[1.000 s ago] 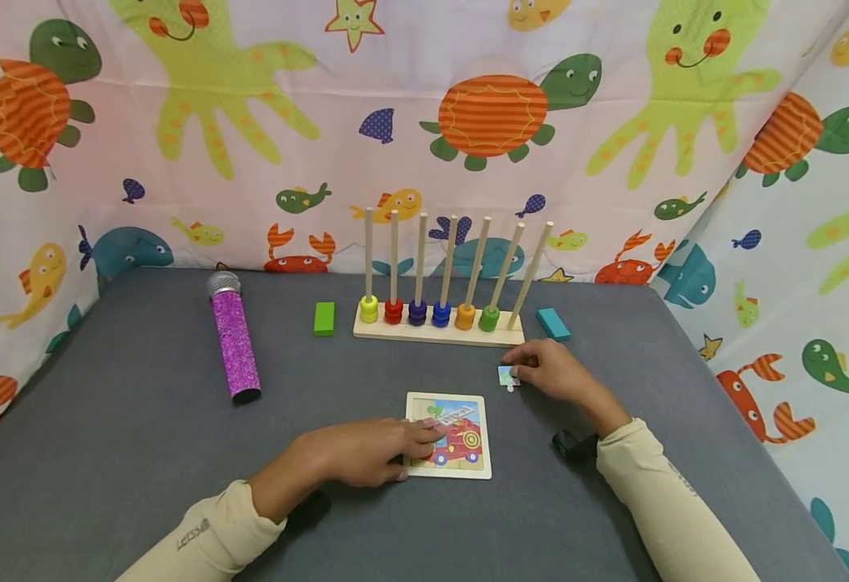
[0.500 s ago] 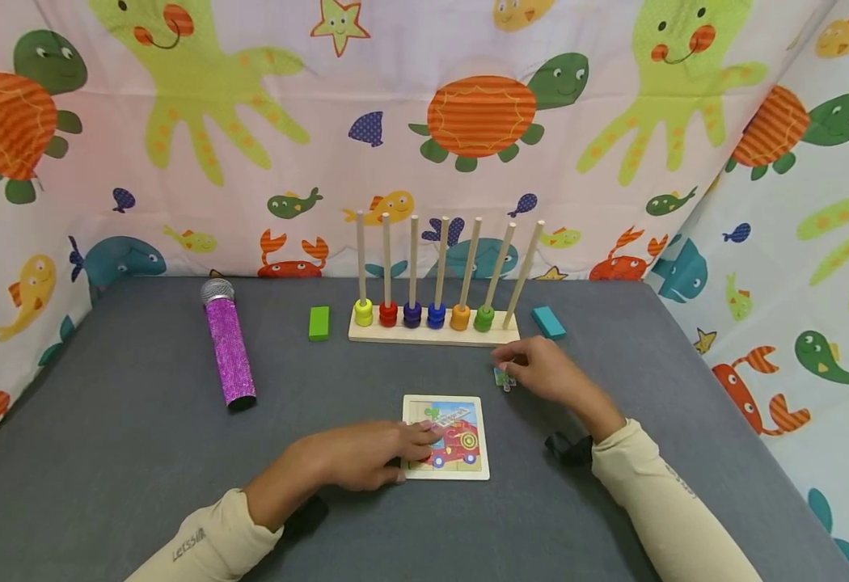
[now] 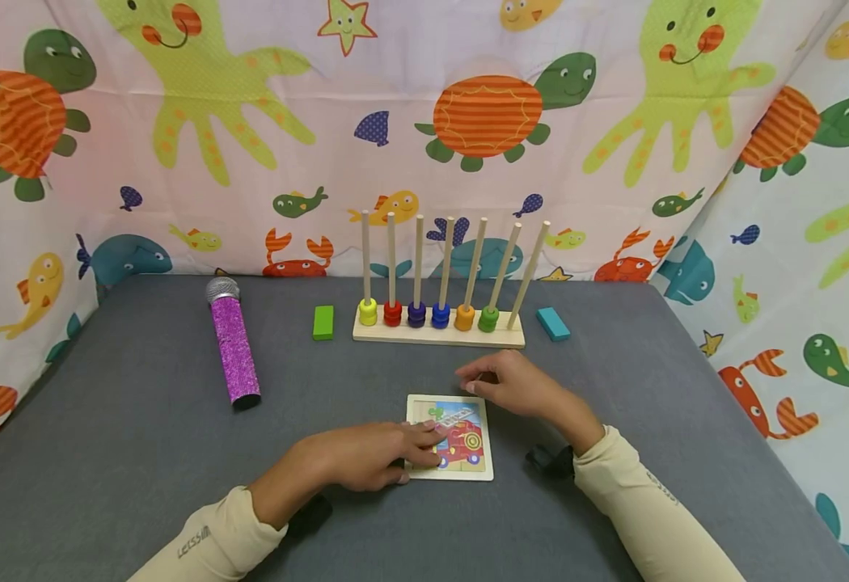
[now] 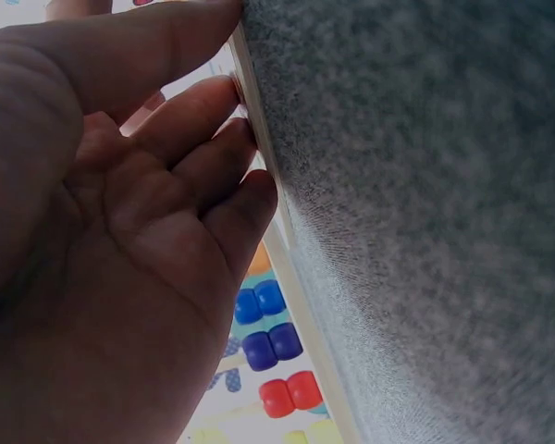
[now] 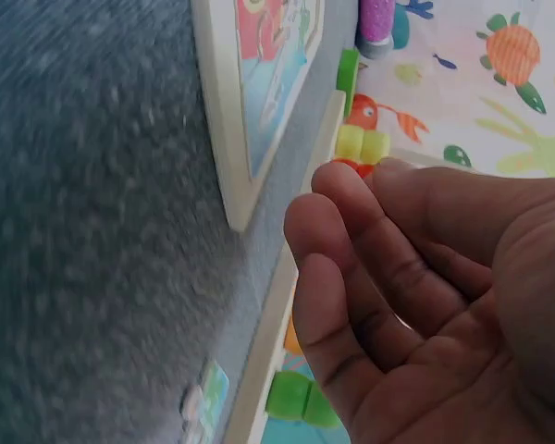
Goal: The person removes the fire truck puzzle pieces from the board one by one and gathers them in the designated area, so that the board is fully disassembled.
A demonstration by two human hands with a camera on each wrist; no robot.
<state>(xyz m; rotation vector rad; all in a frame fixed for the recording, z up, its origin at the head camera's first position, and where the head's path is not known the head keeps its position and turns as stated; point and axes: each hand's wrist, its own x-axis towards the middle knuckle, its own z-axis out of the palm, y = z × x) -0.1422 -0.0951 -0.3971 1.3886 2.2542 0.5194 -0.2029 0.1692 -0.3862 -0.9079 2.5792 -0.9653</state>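
Note:
A square wooden jigsaw puzzle board (image 3: 489, 457) with a red fire truck picture lies on the grey table. My left hand (image 3: 366, 457) rests on its left side, fingers fairly straight over the picture and thumb by the near edge. Just above the board's upper right corner hovers my right hand (image 3: 515, 392), its thumb and fingertips close together. Whether a puzzle piece sits between them cannot be seen. In the right wrist view a small puzzle piece (image 5: 213, 396) lies on the table below the hand; the hand hides that spot in the head view.
Behind the board stands a wooden peg rack (image 3: 439, 335) with coloured beads on tall rods. A green block (image 3: 323, 322) lies left of it, a blue block (image 3: 553, 323) right. Farther left is a purple glitter microphone (image 3: 235, 347). A patterned cloth (image 3: 395, 105) hangs behind.
My right hand has moved left and nearer, from beside the loose puzzle piece to the board's upper right corner. My left hand has stayed on the board.

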